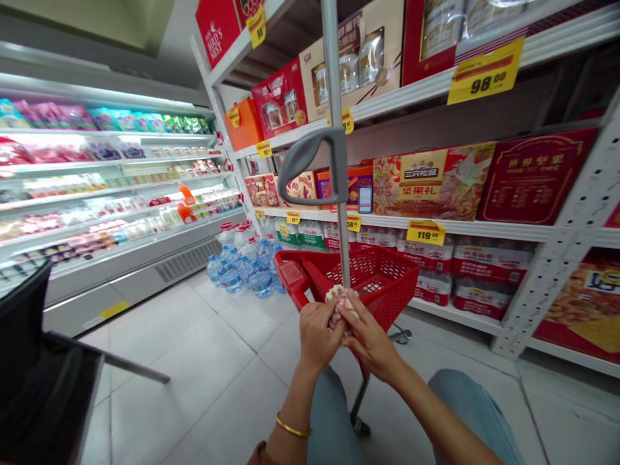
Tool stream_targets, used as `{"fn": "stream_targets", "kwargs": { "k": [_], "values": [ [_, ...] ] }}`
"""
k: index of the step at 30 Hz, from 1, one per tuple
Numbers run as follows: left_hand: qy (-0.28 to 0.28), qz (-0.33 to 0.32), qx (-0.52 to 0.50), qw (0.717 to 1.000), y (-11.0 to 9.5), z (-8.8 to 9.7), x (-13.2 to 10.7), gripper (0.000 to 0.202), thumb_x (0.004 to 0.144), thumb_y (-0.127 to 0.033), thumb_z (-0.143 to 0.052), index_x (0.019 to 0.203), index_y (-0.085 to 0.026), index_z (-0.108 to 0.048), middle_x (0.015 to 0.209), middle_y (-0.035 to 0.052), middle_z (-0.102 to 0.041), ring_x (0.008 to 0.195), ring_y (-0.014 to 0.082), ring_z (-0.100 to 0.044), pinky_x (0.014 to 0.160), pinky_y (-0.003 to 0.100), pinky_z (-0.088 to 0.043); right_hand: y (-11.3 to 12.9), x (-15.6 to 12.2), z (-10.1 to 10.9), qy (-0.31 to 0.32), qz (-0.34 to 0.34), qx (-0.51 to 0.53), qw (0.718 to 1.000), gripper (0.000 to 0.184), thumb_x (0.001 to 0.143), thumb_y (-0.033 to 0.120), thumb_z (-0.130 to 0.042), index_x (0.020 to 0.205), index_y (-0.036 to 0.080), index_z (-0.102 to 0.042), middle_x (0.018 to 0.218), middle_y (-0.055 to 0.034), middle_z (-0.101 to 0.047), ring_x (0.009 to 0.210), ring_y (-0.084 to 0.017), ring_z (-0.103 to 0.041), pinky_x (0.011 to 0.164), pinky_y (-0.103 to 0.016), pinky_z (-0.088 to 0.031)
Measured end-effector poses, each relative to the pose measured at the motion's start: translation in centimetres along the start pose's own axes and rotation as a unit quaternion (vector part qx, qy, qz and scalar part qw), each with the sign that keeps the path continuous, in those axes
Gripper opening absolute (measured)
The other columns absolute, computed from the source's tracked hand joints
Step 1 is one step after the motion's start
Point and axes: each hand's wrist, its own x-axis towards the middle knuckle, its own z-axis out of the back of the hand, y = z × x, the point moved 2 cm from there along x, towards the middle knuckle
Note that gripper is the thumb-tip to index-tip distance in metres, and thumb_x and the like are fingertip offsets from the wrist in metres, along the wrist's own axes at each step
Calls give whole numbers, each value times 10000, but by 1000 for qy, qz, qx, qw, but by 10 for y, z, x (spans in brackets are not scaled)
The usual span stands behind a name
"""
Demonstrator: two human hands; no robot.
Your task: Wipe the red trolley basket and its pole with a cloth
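Observation:
My left hand (317, 329) and my right hand (371, 336) meet in front of my knees, fingers closed around a crumpled cloth (335, 294). It looks off-white with brownish and pink marks; most of it is hidden by the fingers. Just beyond them stands a red wheeled shopping basket (394, 274) with perforated sides. Its metal pole (343, 245) rises behind my hands to a grey loop handle (341, 168). A gold bangle circles my left wrist.
White shelving (533, 229) with boxed gifts fills the right side. Bundled water bottles (249, 265) sit on the tiled floor beyond the basket. A lit refrigerated case (121, 252) runs along the left. A black chair (43, 381) stands close on my left, one metal leg sticking out.

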Motion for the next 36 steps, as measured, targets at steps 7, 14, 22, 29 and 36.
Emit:
{"fn": "stream_targets", "kwargs": {
  "k": [7,14,22,29,36],
  "values": [
    [82,-37,-32,995,-6,8,3,393,969,-380,-383,1251,-177,-566,1042,104,-699,888,222,-625,791,389,-444,-18,-6,-13,-119,-22,11,993,364,851,325,-638,1214,327,-611,1355,-75,-544,1343,-252,-418,1088,-510,-385],
    [49,3,2,999,-10,8,6,573,946,-461,-444,1416,-140,-375,1114,145,-661,975,248,-626,839,413,-500,-23,-8,13,-216,-112,40,969,119,810,284,-640,924,249,-645,1125,-82,-644,1062,-230,-614,897,-415,-526],
    [-52,-138,129,981,-32,22,59,660,952,-405,-447,1505,-158,-184,1484,162,-387,1421,300,-260,1131,475,-272,-25,69,59,-263,-153,204,930,332,864,325,-541,1182,288,-628,1319,-22,-568,1224,-224,-518,1054,-415,-416],
    [-31,-302,133,943,-11,35,141,761,923,-633,-296,1519,-205,-96,1550,78,-288,1464,255,-121,1195,413,-34,2,130,59,-226,-22,162,960,405,897,421,-545,1290,328,-567,1426,-14,-484,1333,-213,-423,1112,-424,-350],
    [49,-329,91,939,-3,21,167,981,819,-790,-240,1512,-162,56,1581,146,-144,1459,350,25,1163,537,-80,-7,120,33,-213,17,109,971,409,920,315,-500,1327,328,-537,1295,-37,-600,1185,-220,-572,997,-386,-481]
  ]
}}
